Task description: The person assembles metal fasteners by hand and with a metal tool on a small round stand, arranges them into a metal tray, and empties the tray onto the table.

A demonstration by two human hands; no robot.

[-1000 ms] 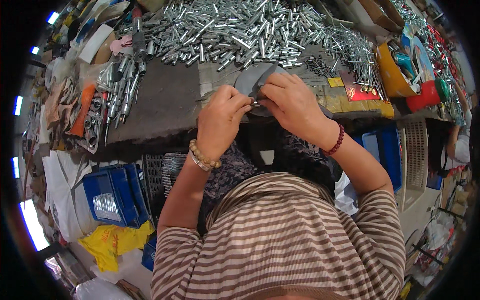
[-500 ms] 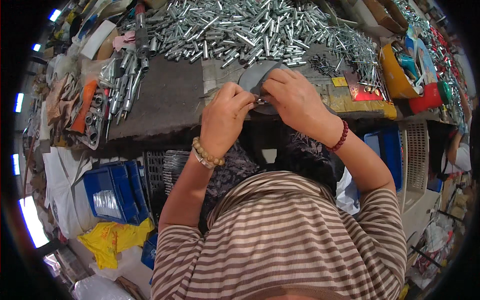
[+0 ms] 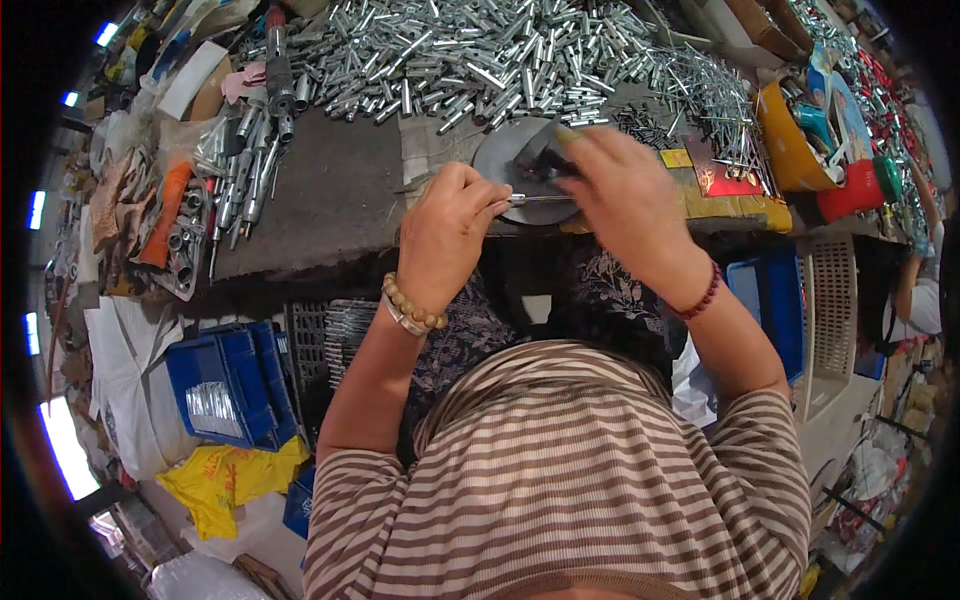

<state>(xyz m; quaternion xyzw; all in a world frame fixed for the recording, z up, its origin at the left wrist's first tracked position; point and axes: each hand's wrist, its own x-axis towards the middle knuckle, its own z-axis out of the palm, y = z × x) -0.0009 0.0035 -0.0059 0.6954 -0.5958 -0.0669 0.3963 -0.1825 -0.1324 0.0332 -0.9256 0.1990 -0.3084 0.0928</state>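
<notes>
My left hand [image 3: 450, 220] is closed in a pinch on a small shiny metal tube [image 3: 516, 199], with a thin rod reaching from it to the right. My right hand [image 3: 635, 200] is beside the rod's far end, smeared by motion, so its grip is unclear. Behind both hands lies a grey round dish [image 3: 495, 150] at the bench's near edge. A dark blurred shape [image 3: 540, 160] shows over the dish, its kind not clear. Beyond it spreads a large heap of shiny metal tubes [image 3: 480, 60]. Short dark pins [image 3: 645, 127] and thin metal rods [image 3: 725, 125] lie to the right.
At the left of the bench [image 3: 330, 190] lie metal tools [image 3: 250, 190] and an orange-handled item [image 3: 165, 215]. A yellow container [image 3: 790, 140] and a red jar with a green lid [image 3: 860, 190] stand right. Blue crates [image 3: 215, 375] are below left.
My right hand has moved right, away from my left hand, and the thin rod between them now shows. The dark shape over the dish has come into view. My left hand stays nearly still.
</notes>
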